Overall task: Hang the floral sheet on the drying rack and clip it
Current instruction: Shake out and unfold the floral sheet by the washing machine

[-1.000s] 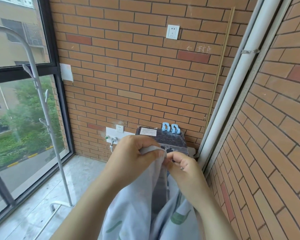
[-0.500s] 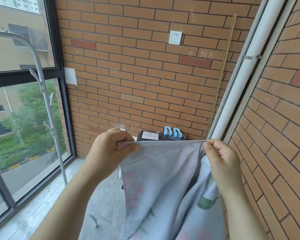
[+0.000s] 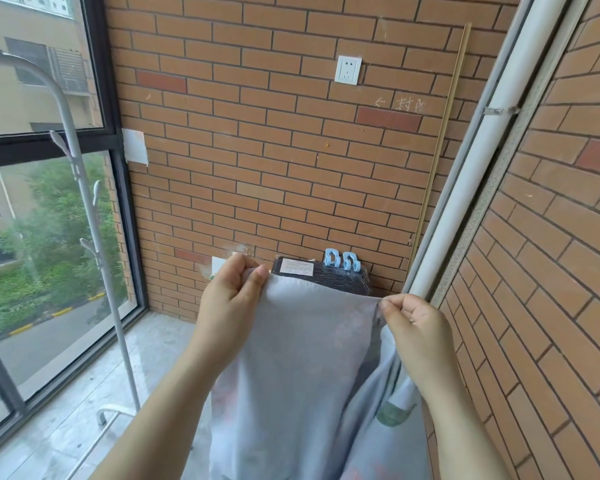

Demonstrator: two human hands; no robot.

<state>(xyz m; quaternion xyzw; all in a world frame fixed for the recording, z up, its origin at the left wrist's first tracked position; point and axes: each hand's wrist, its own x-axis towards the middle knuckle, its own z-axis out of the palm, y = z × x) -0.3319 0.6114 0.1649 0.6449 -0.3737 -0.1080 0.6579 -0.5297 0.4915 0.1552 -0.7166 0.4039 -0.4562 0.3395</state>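
Two hands [image 3: 227, 303] [image 3: 414, 322] pinching floral sheet [image 3: 302, 358] top edge, cloth hanging below

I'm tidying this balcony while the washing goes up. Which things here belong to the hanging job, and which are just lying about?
For the job: sheet, pinched at its top edge by left hand and right hand; drying rack; blue clips.
Just there: dark box under the clips; wall socket; white pipe; thin rod against the wall.

Left of the left hand [image 3: 229, 303] we see the rack [image 3: 95, 237] on the floor [image 3: 66, 427]; beyond the right hand [image 3: 416, 327], a box [image 3: 326, 284] (dark) carries two clips [image 3: 331, 261].
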